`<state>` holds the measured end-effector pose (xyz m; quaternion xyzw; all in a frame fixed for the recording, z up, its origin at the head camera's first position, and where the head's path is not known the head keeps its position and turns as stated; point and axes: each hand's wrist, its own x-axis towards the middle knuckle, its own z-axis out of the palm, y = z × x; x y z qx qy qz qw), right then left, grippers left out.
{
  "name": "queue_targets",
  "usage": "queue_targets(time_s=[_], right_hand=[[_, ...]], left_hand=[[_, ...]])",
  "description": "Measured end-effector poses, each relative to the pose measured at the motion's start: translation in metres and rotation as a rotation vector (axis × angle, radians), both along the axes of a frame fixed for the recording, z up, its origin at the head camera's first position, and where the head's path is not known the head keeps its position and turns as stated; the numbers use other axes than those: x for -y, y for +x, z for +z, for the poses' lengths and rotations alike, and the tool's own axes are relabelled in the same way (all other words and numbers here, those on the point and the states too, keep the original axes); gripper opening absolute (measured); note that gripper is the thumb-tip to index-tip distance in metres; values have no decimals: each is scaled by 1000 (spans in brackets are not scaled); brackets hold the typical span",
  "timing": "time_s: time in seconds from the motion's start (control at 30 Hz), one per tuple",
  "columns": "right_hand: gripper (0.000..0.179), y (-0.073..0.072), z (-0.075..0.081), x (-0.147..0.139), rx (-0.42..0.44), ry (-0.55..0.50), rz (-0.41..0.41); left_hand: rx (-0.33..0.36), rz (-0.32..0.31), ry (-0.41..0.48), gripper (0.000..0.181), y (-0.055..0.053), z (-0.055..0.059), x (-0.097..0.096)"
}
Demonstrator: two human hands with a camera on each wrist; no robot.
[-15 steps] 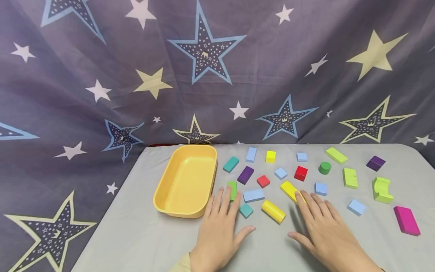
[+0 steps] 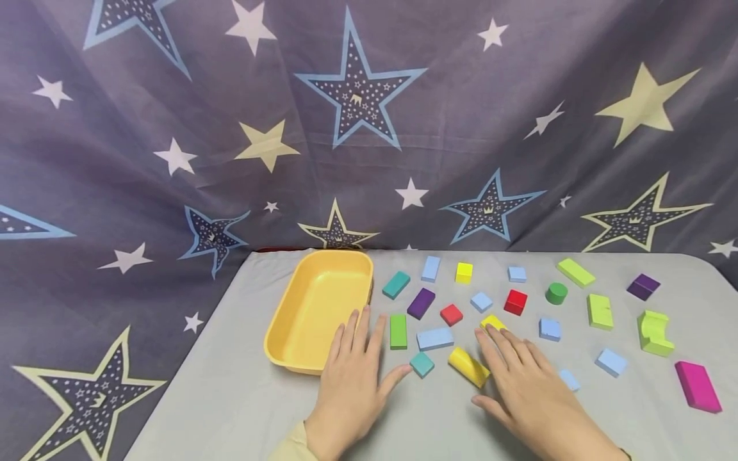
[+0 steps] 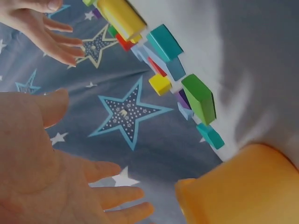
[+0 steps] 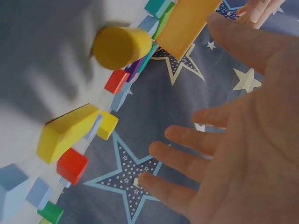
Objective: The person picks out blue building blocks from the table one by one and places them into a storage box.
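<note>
My left hand [image 2: 352, 381] is held above the table with fingers spread and nothing in it, its fingertips overlapping the right wall of the yellow basin [image 2: 278, 320]. Right of those fingers lie a green block [image 2: 398, 331] and a small teal block [image 2: 422, 365]. My right hand [image 2: 530, 390] also hovers with extended fingers, holding nothing. Its fingers partly cover a long yellow block [image 2: 492, 321], while a yellow cylinder [image 2: 468, 367] lies just left of its thumb. In the right wrist view, the palm [image 4: 252, 154] shows bare; the left palm [image 3: 42, 172] looks equally bare in the left wrist view.
Several more blocks lie scattered across the grey tablecloth [image 2: 219, 397]: a red cube [image 2: 516, 302], a green cylinder [image 2: 557, 293], a lime arch-cut block [image 2: 655, 334] and a magenta block [image 2: 697, 387] farthest right. A star-patterned curtain [image 2: 438, 128] hangs behind the table.
My left hand has shifted left, off the green block and over the basin's edge. The right hand has moved slightly left, uncovering a light blue block beside it. The head view has tilted slightly.
</note>
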<state>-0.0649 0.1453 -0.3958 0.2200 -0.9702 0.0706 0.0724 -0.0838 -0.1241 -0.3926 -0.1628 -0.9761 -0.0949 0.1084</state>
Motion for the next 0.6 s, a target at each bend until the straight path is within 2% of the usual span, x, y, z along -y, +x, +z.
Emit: queue_targets(time_s=[0.4, 0.6], right_hand=[[87, -11, 10, 14, -58, -54, 77], [87, -15, 14, 21, -11, -59, 91]], left_hand=[[-60, 44, 36, 79, -16, 5, 16], [-58, 54, 43, 77, -20, 4, 24]])
